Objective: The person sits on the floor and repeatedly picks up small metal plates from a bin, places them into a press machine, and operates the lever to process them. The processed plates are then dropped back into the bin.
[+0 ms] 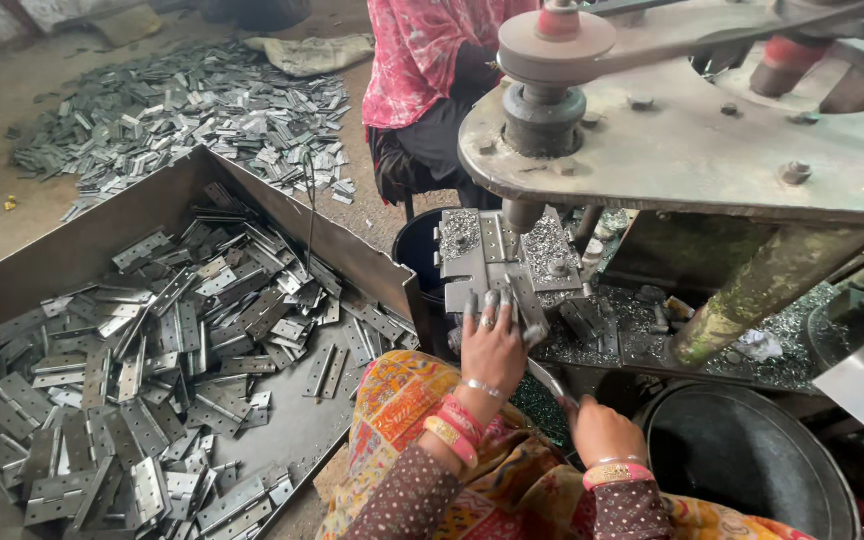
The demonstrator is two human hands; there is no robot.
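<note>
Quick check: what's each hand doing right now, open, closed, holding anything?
Left hand: open, fingers flat on the hinge plate under the press.
Right hand: closed around a thin handle.

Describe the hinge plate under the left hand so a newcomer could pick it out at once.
Start at the big grey drilling machine on the right and follow its spindle straight down. There a hinge plate lies flat on the machine's bed, the left hand pressing its near edge. Unlike the hinges heaped in the metal tray, it lies alone.
</note>
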